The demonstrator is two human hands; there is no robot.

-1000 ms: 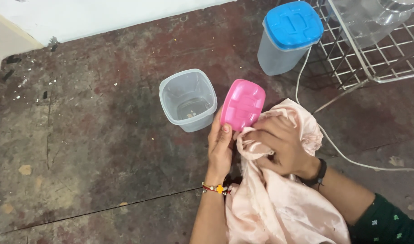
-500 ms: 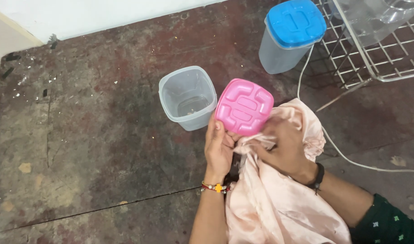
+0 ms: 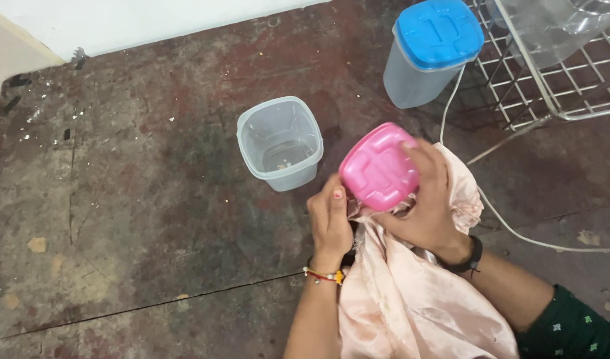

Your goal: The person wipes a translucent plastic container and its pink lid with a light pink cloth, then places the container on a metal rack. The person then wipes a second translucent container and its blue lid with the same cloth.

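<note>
Pink lid (image 3: 378, 166) gripped between both hands, left hand (image 3: 330, 223) below, right hand (image 3: 428, 206) clutching peach cloth (image 3: 411, 299) too

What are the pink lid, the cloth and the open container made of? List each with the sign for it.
Pink lid: looks like moulded plastic, smooth with a slight sheen and raised ribs on top.
Cloth: pale peach fabric, probably satin-like, since it shines softly and folds in loose creases.
Open container: translucent plastic, apparently thin-walled; the floor and a few specks inside show through it.
</note>
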